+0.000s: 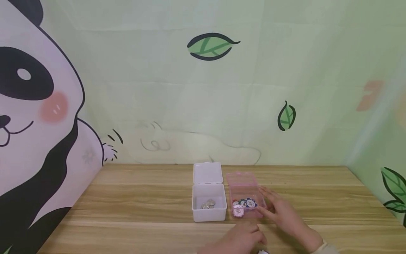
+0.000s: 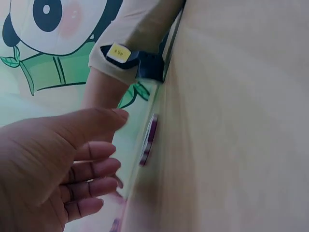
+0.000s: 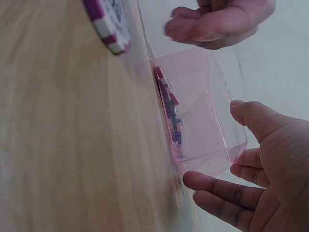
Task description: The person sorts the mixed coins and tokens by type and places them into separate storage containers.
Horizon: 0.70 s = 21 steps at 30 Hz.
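Observation:
A pink clear plastic box [image 1: 247, 212] stands with its lid tipped back; several poker chips [image 1: 250, 203] in red, green and blue lie inside. A pale pink chip [image 1: 238, 211] shows at its front left; whether inside the wall cannot be told. My right hand [image 1: 285, 215] holds the box's right side, thumb at the front, fingers toward the back. My left hand [image 1: 239, 237] hovers before the boxes, fingers loosely bent and holding nothing. Close to it on the table lies a purple and white poker chip [image 2: 148, 140], also seen large in the right wrist view.
Left of the pink box stands a white box [image 1: 209, 215] with its lid open and several silvery round pieces [image 1: 208, 204] inside. Both are on a wood-grain table [image 1: 142, 204]. Behind rises a pale green backdrop [image 1: 152, 70] with a panda and leaves.

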Available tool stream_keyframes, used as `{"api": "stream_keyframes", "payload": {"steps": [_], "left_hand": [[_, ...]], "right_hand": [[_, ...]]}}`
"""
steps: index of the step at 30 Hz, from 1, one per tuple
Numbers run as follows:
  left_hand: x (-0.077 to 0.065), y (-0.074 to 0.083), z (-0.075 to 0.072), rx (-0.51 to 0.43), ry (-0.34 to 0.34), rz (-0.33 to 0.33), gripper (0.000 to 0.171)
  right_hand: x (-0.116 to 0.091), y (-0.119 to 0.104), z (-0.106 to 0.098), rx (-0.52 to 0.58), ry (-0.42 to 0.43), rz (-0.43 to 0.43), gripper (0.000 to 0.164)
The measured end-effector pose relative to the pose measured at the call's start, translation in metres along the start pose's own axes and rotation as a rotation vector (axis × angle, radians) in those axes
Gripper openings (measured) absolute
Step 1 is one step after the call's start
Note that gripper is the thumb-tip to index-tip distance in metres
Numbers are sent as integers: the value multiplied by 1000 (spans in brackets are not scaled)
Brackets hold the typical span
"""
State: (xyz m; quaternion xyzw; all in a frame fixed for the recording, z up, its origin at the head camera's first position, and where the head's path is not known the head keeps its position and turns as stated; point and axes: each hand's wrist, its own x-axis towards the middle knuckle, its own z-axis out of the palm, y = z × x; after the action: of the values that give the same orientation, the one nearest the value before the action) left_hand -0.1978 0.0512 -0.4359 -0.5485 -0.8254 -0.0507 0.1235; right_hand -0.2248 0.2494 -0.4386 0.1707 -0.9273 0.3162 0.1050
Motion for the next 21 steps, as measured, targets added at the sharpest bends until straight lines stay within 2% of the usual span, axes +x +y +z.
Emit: {"api": "stream_keyframes", "payload": {"steps": [6,8,21], "left_hand": [[-1,2,9,-55,-56,-24,18],[-1,2,11,-46,-63,-28,18],[-3,2,18,-40,-29,-40,20]], "right_hand": [[0,-1,1,10,-20,12,67],[0,-1,1,15,-19,10,67],[0,0,-1,11,-9,-2,67]]}}
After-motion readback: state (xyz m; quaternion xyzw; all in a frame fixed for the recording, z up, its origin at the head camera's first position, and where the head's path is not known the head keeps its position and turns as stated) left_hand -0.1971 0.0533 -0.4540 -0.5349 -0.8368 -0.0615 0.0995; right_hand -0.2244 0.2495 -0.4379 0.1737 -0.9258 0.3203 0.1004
